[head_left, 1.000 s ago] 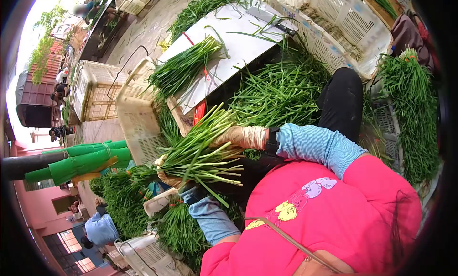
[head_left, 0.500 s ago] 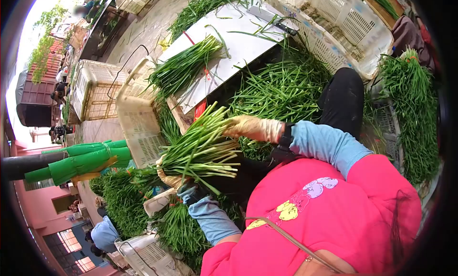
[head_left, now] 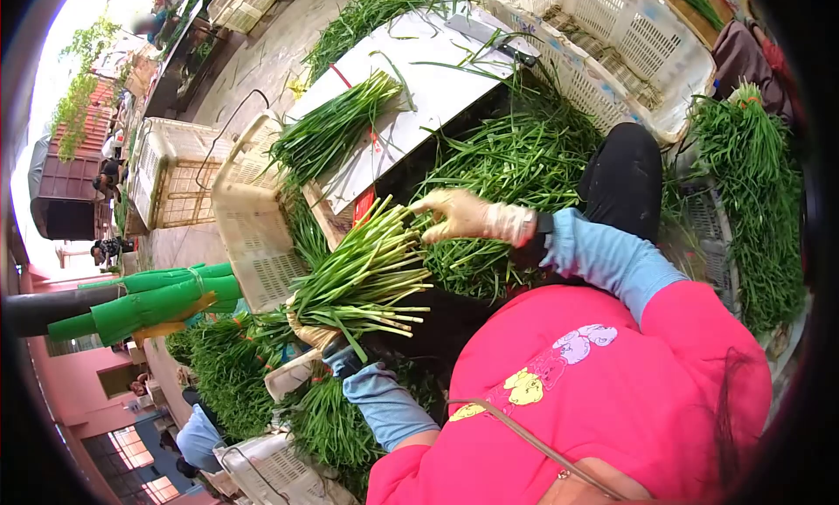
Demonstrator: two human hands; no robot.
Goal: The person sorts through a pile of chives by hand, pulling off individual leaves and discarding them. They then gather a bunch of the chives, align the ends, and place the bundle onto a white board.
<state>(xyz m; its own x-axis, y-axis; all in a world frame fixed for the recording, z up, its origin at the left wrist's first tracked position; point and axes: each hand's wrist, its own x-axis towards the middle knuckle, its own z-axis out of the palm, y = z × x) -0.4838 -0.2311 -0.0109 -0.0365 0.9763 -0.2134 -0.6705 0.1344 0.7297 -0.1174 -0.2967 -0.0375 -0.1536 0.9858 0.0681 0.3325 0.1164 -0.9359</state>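
My left hand [head_left: 315, 332], in a cream glove, is wrapped round a bunch of garlic chives [head_left: 358, 273] from below. The pale stalk ends fan out to the right in front of my body. Beside those ends is my right hand [head_left: 461, 215], also gloved, with thumb and fingers apart and nothing visible between them. Another bunch of chives [head_left: 336, 125] lies on the white board [head_left: 437, 77]. Loose chives [head_left: 516, 169] are heaped below the board, close to my right hand.
A knife [head_left: 494, 38] rests at the board's far right corner. A large white crate [head_left: 603, 55] stands behind the heap, with another crate [head_left: 253, 208] to the left. Tied chives [head_left: 752, 182] lie at the right. A green-wrapped pole [head_left: 166, 304] juts in from the left.
My right hand has come off the stalk ends, moved slightly right and opened its fingers. The bunch in my left hand has shifted slightly left.
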